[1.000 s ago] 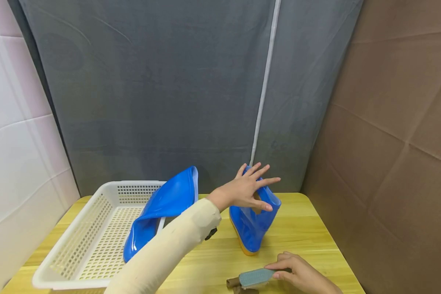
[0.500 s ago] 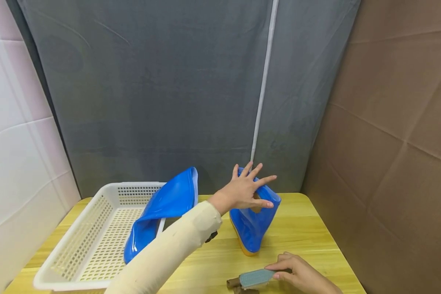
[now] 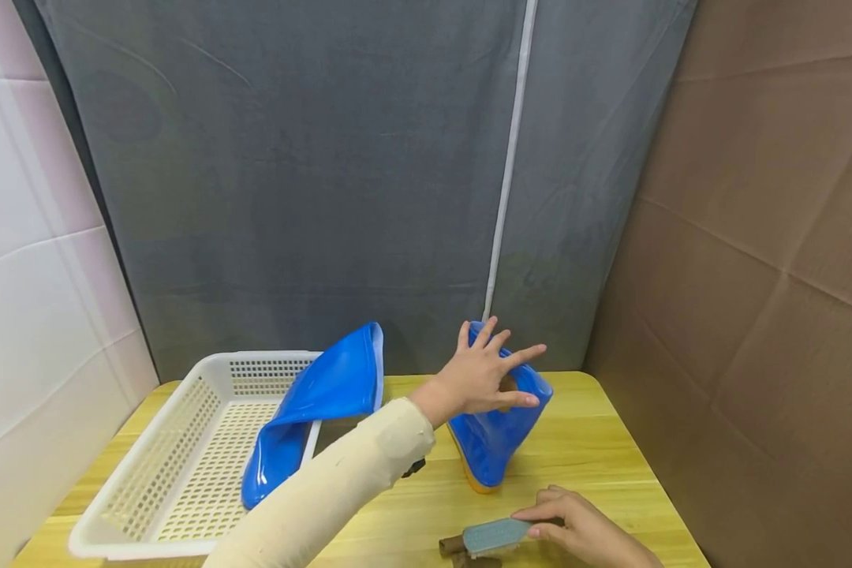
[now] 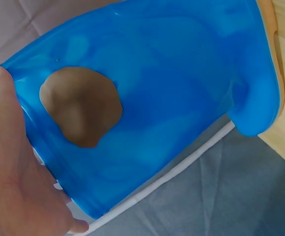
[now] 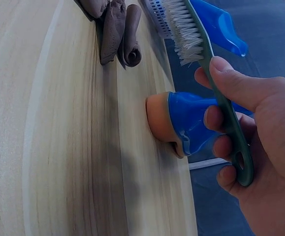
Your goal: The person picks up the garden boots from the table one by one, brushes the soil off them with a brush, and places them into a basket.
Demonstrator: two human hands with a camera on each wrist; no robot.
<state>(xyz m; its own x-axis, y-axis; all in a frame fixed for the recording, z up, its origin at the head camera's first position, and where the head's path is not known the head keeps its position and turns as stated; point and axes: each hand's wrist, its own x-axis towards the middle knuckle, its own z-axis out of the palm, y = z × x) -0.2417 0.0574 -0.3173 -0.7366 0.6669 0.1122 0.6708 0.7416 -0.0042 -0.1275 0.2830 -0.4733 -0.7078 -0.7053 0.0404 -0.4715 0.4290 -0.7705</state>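
Note:
A blue rain boot [image 3: 493,446] with an orange sole stands on the table, its toe toward the near side. My left hand [image 3: 472,377] lies across the boot's top opening, fingers spread and rather straight. In the left wrist view, the thumb [image 4: 4,81] touches the rim. A flat brown patch [image 4: 83,105] sits on the boot's shaft. My right hand [image 3: 575,525] grips the handle of a green scrubbing brush [image 5: 226,105], its pale bristles [image 5: 183,32] angled downward. Brown rolled pieces [image 5: 128,39] lie on the table by the brush head.
A white perforated plastic basket [image 3: 142,454] stands on the left of the wooden table [image 3: 596,442]. Another blue rain boot [image 3: 326,386] leans over the basket's right rim. A grey curtain [image 3: 312,158] closes the back, with a brown one [image 3: 774,237] at right.
My left hand shifts slightly left, then back to the right, and the boot's top leans right with it. The right hand and brush stay in place.

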